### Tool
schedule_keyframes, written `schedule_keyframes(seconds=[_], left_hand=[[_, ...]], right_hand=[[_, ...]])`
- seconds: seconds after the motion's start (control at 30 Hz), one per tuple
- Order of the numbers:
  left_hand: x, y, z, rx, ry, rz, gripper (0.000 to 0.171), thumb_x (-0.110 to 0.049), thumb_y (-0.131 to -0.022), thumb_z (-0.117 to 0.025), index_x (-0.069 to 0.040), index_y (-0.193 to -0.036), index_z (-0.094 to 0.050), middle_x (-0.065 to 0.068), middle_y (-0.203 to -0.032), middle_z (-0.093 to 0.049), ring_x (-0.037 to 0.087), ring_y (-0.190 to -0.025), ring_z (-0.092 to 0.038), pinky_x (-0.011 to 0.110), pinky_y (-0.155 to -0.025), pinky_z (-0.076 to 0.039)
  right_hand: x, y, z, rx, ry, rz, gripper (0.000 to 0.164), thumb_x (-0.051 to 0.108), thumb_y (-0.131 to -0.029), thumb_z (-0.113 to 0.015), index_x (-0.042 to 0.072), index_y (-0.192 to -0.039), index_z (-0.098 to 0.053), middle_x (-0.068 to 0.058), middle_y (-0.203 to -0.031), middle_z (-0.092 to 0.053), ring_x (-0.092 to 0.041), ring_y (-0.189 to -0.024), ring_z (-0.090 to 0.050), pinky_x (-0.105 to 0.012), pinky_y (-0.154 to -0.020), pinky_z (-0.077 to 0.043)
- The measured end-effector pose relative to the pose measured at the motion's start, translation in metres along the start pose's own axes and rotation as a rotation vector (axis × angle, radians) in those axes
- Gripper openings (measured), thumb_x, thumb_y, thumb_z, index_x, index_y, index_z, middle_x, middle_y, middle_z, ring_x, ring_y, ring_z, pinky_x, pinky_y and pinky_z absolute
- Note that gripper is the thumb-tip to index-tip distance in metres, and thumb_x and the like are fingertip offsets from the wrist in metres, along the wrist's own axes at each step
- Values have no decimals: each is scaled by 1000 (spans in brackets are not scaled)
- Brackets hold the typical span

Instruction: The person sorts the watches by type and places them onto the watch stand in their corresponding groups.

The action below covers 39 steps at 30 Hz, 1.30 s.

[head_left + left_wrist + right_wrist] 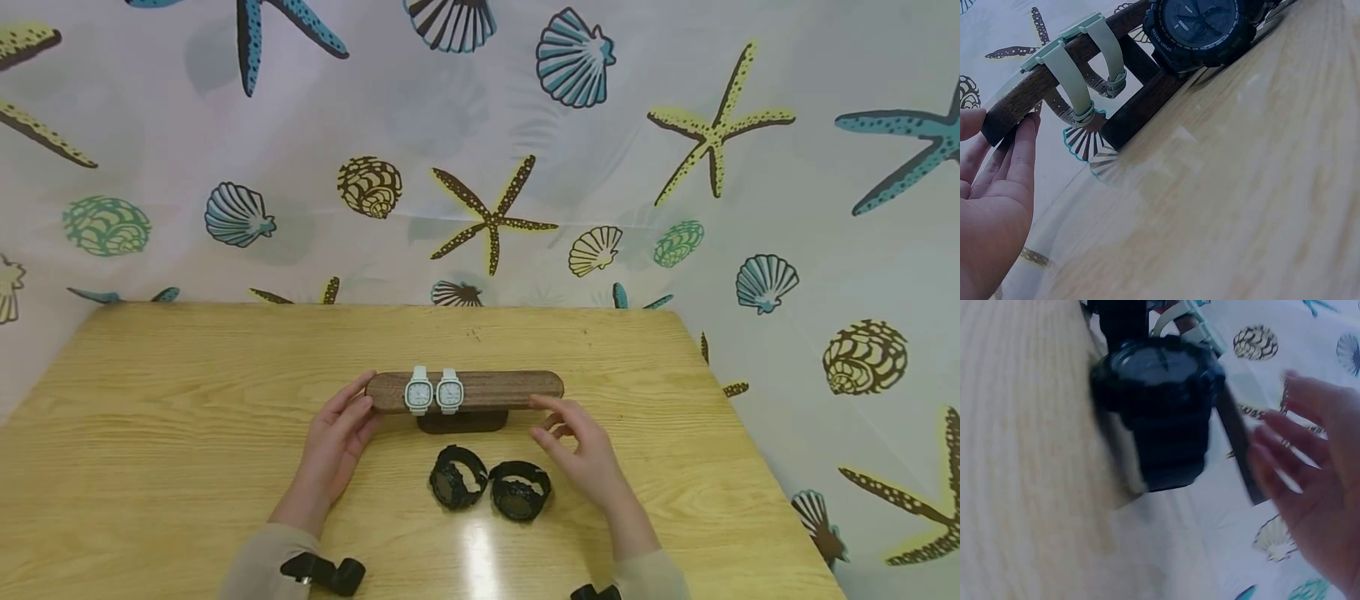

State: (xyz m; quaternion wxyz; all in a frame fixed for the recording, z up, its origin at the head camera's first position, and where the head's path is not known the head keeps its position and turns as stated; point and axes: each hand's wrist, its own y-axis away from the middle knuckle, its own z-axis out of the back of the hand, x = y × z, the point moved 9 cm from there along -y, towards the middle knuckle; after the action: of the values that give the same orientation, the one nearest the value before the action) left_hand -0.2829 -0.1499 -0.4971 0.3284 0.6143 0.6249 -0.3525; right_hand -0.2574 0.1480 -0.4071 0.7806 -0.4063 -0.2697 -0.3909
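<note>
A dark wooden watch stand (517, 388) with a long rounded bar stands on the table. Two pale mint square-faced watches, a left one (418, 394) and a right one (450, 393), are strapped round its left half. My left hand (334, 437) holds the bar's left end between thumb and fingers. Near the bar's right end is my right hand (581, 448), fingers loosely bent and nothing in its grasp; whether its index fingertip touches the bar I cannot tell. In front of the stand lie two black sport watches, one (457, 477) left and one (521, 490) right, straps looped.
The wooden table (187, 400) reaches back to a white curtain (315, 142) printed with shells and starfish, which also hangs along the right side. The black watches sit between my two forearms, close to the stand's base (462, 422).
</note>
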Motion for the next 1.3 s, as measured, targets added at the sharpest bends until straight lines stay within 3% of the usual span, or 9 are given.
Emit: schedule_keyframes(seconds=[0.1,0.17,0.23,0.33,0.57,0.9,1.1,1.3], left_hand=[[0,0,0,3,1,-1,46,-10,-99,-53,-5,-144,-43,3,-127,-51,10,-105,-58,27,-92,-49],[0,0,-1,4,1,-2,46,-10,-99,-54,-5,-143,-43,3,-126,-51,10,-105,-58,27,-92,-49],[0,0,-1,4,-2,-2,46,-10,-98,-54,-5,-143,-44,3,-125,-52,10,-104,-59,26,-91,-49],[0,-1,-1,4,-4,-3,46,-10,-98,-54,-5,-143,-43,3,-123,-53,10,-103,-59,26,-91,-50],[-1,-1,-1,-4,-2,0,47,-10,-98,-54,-5,-143,-43,3,-121,-52,10,-100,-60,25,-89,-51],[0,-2,-1,-4,-4,7,45,-10,-98,-54,-6,-142,-45,4,-124,-51,10,-103,-59,25,-90,-50],[-2,-3,-3,-4,-11,8,47,-12,-98,-55,-5,-143,-43,3,-126,-51,10,-104,-59,25,-91,-50],[-1,-2,-1,-1,12,23,46,-11,-98,-55,-7,-142,-45,3,-127,-51,11,-105,-59,26,-91,-49]], right_hand=[[-3,8,-26,279,88,-43,46,28,-93,-63,13,-135,-54,-3,-123,-58,-13,-96,-58,-30,-80,-53],[-1,15,-38,414,140,-80,51,37,-93,-62,15,-137,-52,-2,-127,-55,-16,-103,-57,-34,-86,-51],[2,21,-45,493,201,-84,53,40,-92,-61,14,-138,-52,-2,-129,-54,-18,-110,-55,-38,-92,-48],[5,26,-50,539,275,-62,50,36,-92,-63,14,-136,-54,-1,-127,-56,-17,-115,-53,-38,-99,-44],[9,31,-56,546,356,-8,37,23,-93,-64,11,-128,-61,-2,-118,-62,-16,-108,-58,-34,-95,-47],[11,32,-51,514,405,-6,28,18,-94,-63,13,-121,-66,-1,-116,-65,-16,-107,-60,-33,-92,-49],[10,25,-32,423,376,-22,28,17,-93,-64,14,-120,-67,0,-112,-67,-14,-103,-62,-33,-88,-52],[6,16,0,252,320,-112,29,16,-90,-68,15,-119,-69,1,-112,-67,-11,-94,-63,-29,-77,-54]])
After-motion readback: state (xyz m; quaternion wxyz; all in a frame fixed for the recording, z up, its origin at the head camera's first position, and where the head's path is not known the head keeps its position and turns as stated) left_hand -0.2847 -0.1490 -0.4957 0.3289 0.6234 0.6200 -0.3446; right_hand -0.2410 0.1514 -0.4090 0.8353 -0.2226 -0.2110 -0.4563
